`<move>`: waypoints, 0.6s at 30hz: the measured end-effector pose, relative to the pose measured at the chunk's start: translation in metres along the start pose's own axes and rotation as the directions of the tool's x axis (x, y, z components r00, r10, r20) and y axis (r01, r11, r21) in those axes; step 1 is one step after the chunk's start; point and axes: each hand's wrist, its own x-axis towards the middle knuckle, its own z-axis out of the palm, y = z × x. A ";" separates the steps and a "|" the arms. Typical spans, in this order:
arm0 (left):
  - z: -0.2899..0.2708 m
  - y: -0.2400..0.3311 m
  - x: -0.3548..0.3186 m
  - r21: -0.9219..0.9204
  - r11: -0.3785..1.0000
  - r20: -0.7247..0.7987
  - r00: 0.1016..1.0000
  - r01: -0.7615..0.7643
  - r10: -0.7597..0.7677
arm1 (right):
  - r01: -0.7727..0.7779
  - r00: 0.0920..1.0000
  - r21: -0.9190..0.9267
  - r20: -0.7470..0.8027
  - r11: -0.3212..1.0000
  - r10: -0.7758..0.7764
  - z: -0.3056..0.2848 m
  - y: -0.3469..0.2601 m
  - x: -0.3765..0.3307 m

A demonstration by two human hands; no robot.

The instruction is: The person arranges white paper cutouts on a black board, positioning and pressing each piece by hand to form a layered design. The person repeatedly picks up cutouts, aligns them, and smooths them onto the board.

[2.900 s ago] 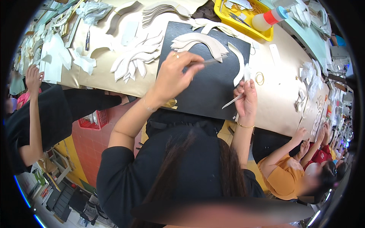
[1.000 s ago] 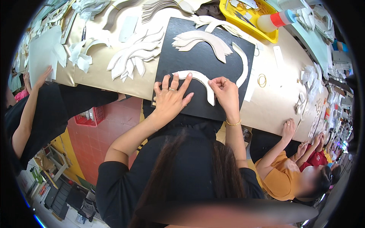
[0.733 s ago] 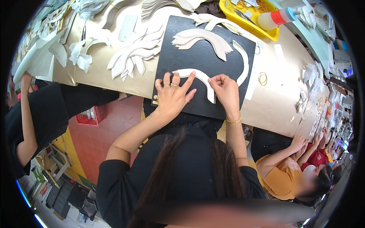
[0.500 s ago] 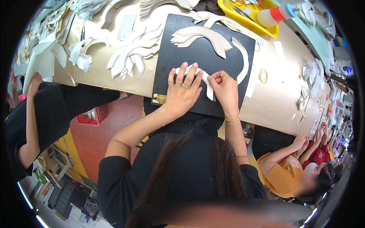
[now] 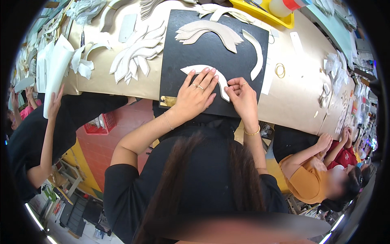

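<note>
A curved white piece, like a flat cut-out arc, lies on the black board in front of me. My left hand rests over its middle with the fingers stretched out, hiding part of it. At the arc's right end, the thumb and fingers of my right hand pinch its edge. Beyond my hands, a fanned stack of beige curved pieces sits on the same board. A single white curved strip lies to the right of that stack, near the board's edge.
Left of the board is a pile of white curved pieces. A yellow tray with a bottle stands at the far right. Rubber bands lie on the table's right. People sit on both sides; the left one holds a white sheet.
My left hand has shifted along the arc, so its pointed left end now shows. My right hand stays at the other end. The person at left has swung the white sheet upright.
</note>
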 end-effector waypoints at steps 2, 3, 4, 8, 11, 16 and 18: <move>0.000 0.000 0.001 0.033 0.999 -0.007 1.000 -0.001 0.002 | 0.003 1.000 -0.013 0.008 1.000 -0.003 -0.001 -0.002 -0.002; 0.001 0.000 0.001 0.039 0.999 -0.011 1.000 -0.006 0.006 | 0.000 1.000 -0.025 0.012 1.000 0.000 -0.001 -0.002 -0.002; 0.003 0.001 0.000 0.046 0.999 -0.016 1.000 -0.010 0.011 | 0.019 1.000 -0.043 0.010 0.999 -0.018 -0.001 -0.001 -0.002; 0.008 0.001 0.000 0.094 0.995 -0.027 0.999 -0.031 0.034 | 0.049 0.999 -0.085 0.015 0.995 -0.048 0.000 0.007 -0.001; 0.007 0.007 -0.001 0.054 0.998 -0.001 1.000 -0.023 0.024 | 0.216 0.976 -0.155 0.025 0.964 -0.215 -0.006 0.011 -0.004; -0.008 0.003 0.004 0.103 0.991 0.046 0.996 -0.083 0.079 | 0.123 0.992 -0.450 0.085 0.884 -0.095 -0.016 0.003 -0.012; -0.010 0.002 0.003 0.094 0.987 0.128 0.985 -0.129 0.116 | 0.115 0.993 -0.517 0.092 0.848 -0.078 -0.022 0.005 -0.015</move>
